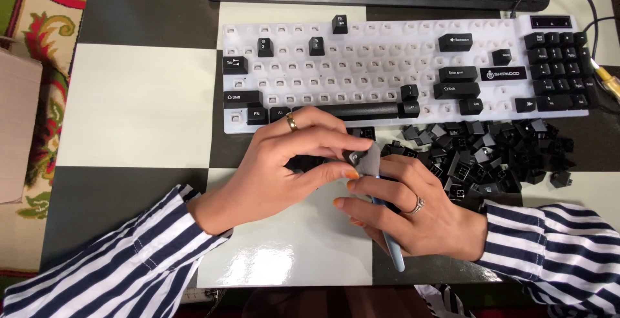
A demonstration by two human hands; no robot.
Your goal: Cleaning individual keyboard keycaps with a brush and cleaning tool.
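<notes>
Near the front edge of the desk (pixel 135 105), the left hand (pixel 284 163) pinches a black keycap (pixel 354 157) between thumb and fingers, while the right hand (pixel 413 211) presses a small grey cloth (pixel 369 160) against it and grips a blue tool (pixel 390 243) under its closed fingers. The white keyboard (pixel 387 72) lies just behind. The keycap could slip from so light a pinch into the loose keycaps (pixel 491 156) heaped to the right.

Both forearms in striped sleeves angle inward, the left hand (pixel 284 169) curled palm-down with thumb and fingertips in a pinching grip, meeting the right hand (pixel 413 208), whose fingers curl leftward, thumb pressed close against the left.
</notes>
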